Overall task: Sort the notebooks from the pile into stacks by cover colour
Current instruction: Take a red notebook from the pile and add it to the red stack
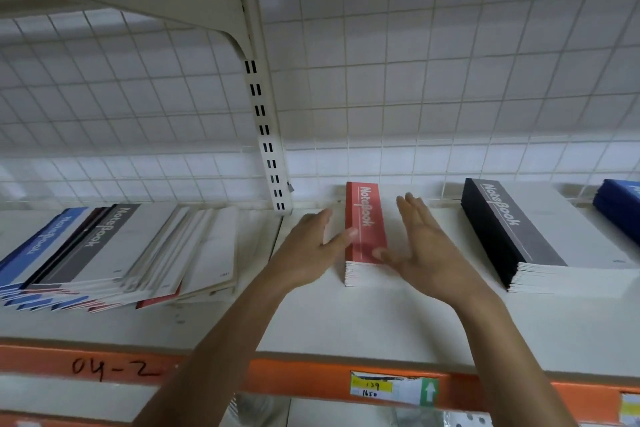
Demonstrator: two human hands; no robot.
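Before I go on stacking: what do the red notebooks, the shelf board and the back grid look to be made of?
Red notebooks: paper pages, seen as white layered edges, under a card cover, matt with a slight sheen. Shelf board: likely painted metal, smooth off-white; it could be laminate. Back grid: thin crossing wires, probably white-coated metal.

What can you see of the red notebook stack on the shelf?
The red notebook stack lies flat on the white shelf, between the mixed pile and the black stack. Its top cover has a red spine band with white "NoteBook" lettering and a thin white line. White page edges face the camera. The left hand is at its left edge and the right hand over its right part, fingers straight; blur hides whether they press it.
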